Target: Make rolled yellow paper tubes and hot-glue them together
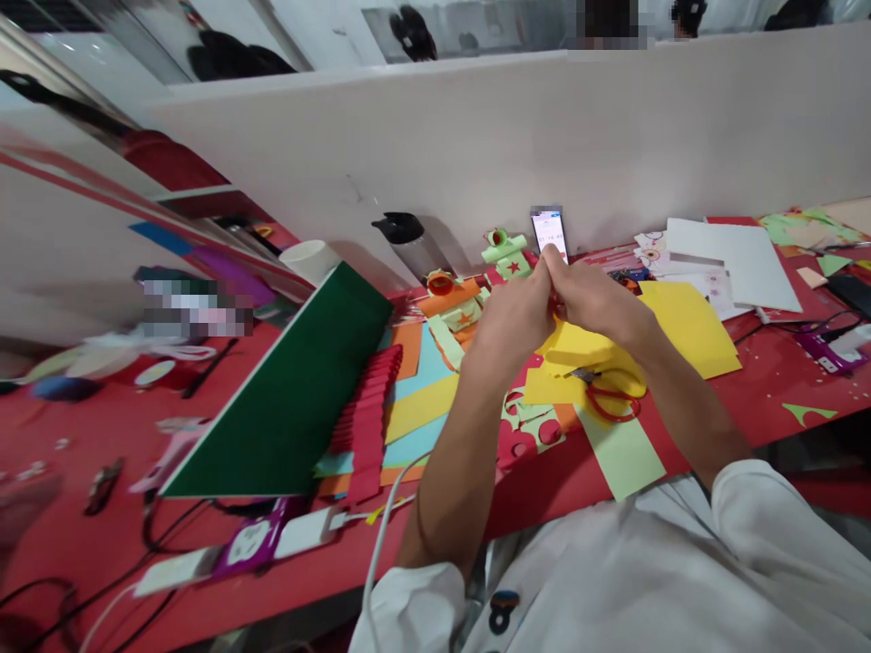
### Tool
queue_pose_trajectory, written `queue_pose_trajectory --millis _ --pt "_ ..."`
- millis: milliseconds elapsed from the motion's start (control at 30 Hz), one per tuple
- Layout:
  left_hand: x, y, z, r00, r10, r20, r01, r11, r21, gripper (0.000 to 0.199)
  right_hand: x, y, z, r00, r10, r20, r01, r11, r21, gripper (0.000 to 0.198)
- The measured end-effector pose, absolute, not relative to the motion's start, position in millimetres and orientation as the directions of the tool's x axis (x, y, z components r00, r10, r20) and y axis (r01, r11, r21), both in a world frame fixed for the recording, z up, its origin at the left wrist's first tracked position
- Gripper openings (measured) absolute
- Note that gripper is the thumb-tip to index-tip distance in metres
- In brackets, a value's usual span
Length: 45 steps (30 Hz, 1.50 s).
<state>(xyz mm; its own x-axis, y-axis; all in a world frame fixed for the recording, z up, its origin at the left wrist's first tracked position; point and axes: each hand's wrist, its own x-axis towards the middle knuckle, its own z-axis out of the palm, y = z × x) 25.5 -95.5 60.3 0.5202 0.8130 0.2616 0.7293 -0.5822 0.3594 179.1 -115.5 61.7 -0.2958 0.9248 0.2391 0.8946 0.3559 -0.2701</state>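
My left hand (515, 313) and my right hand (591, 292) meet above the table, fingers bent inward and pressed together. Whatever is between them is hidden by the hands themselves; only a sliver of yellow shows just below the fingertips. Right beneath lie yellow paper pieces (568, 349). On these rests a pair of scissors (612, 399) with red-orange handles. A pale green paper sheet (622, 451) pokes out toward my body. Beyond my left hand are green paper rolls (504, 247) with a red star and an orange paper roll (442, 283).
A phone (550, 231) leans on the white partition (463, 145), near a dark-lidded bottle (412, 243). The green board (292, 408) stands tilted at left beside folded red paper strips (367, 422). Yellow sheets (690, 326) lie right. A white cable (381, 544) crosses the red table's (531, 494) front edge.
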Motion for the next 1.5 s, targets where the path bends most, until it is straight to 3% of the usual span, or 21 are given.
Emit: queue_pose_trajectory --millis 200,300,400,533,633,733,900,1100,1267,1500 --pt "15.9 -62.5 33.7 0.426 0.803 0.416 0.368 -0.574 0.731 0.036 183.5 -103.9 56.3 -0.294 0.921 0.255 0.837 0.377 -0.396 0.056" --pt "-3.7 -46.4 25.9 0.409 0.852 0.328 0.258 -0.453 0.854 0.032 199.2 -98.5 60.6 -0.317 0.908 0.275 0.703 0.420 -0.575 0.061" --pt "-25.7 -37.6 11.9 0.300 0.923 0.241 0.038 -0.264 0.964 0.031 229.4 -91.7 61.7 -0.314 0.888 0.335 0.546 0.457 -0.702 0.060" --pt "-35.9 -39.1 -21.3 0.177 0.983 0.057 -0.306 0.000 0.952 0.038 271.3 -82.0 51.2 -0.424 0.870 0.251 0.418 0.434 -0.798 0.062" --pt "-26.4 -46.1 -44.6 0.136 0.988 -0.069 -0.442 0.123 0.889 0.040 284.7 -81.4 34.4 -0.548 0.820 0.168 0.337 0.400 -0.852 0.070" --pt "-12.3 -53.8 -60.3 0.133 0.984 -0.117 -0.546 0.171 0.820 0.040 280.5 -90.6 10.9 -0.507 0.839 0.198 0.265 0.370 -0.890 0.066" --pt "5.8 -64.0 -79.0 0.138 0.980 -0.145 -0.562 0.198 0.803 0.041 264.0 -105.3 -27.2 -0.255 0.953 0.166 0.178 0.215 -0.960 0.051" --pt "16.1 -68.4 -89.9 0.099 0.992 -0.083 -0.512 0.122 0.850 0.039 257.8 -96.3 -44.7 -0.036 0.987 0.158 0.214 0.162 -0.963 0.032" --pt "7.3 -62.9 -90.1 0.139 0.990 0.027 -0.332 0.021 0.943 0.042 264.7 -87.5 -56.6 -0.024 0.982 0.186 0.231 0.186 -0.955 0.028" --pt "-1.4 -58.4 -87.8 0.197 0.973 0.121 -0.178 -0.086 0.980 0.029 276.2 -80.8 -71.7 -0.063 0.989 0.133 0.178 0.142 -0.974 0.033"
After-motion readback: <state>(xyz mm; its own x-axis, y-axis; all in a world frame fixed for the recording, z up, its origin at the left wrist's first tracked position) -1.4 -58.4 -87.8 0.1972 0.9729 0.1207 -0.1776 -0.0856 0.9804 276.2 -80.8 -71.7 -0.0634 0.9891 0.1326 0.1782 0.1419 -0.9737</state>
